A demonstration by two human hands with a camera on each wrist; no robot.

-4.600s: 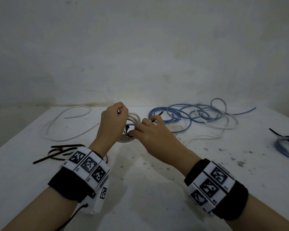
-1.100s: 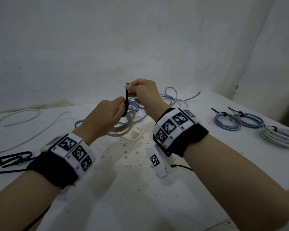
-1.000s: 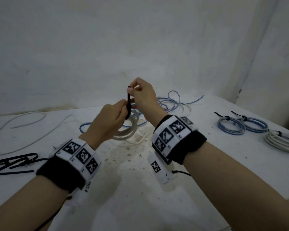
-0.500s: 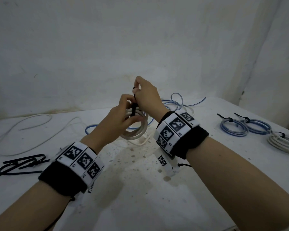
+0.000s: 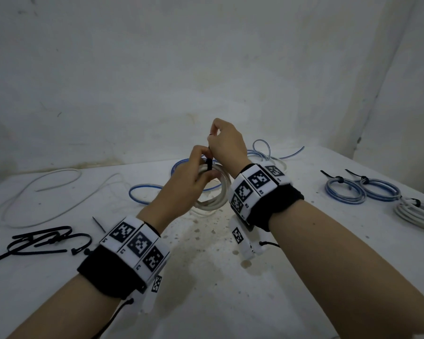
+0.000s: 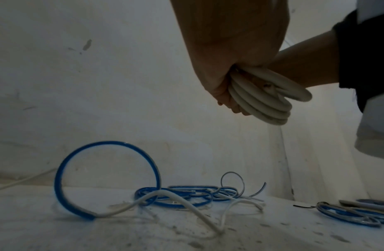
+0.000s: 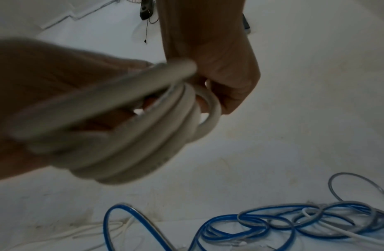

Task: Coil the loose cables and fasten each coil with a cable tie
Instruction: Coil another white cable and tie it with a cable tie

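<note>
Left hand (image 5: 189, 177) grips white coil (image 5: 216, 194); wristband (image 5: 252, 189) marked "R2".

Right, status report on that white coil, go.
Left hand grips white coil, held above table. Right hand pinches black tie tail, grip above coil. Loose blue cable behind, not in the way.

the only lettering sits on the white marker blocks of the wristbands: beside the square codes on the right wristband (image 5: 257, 189), small marks that look like "r2" and "r3"; on the left wristband (image 5: 135, 243), small characters too tiny to read.
</note>
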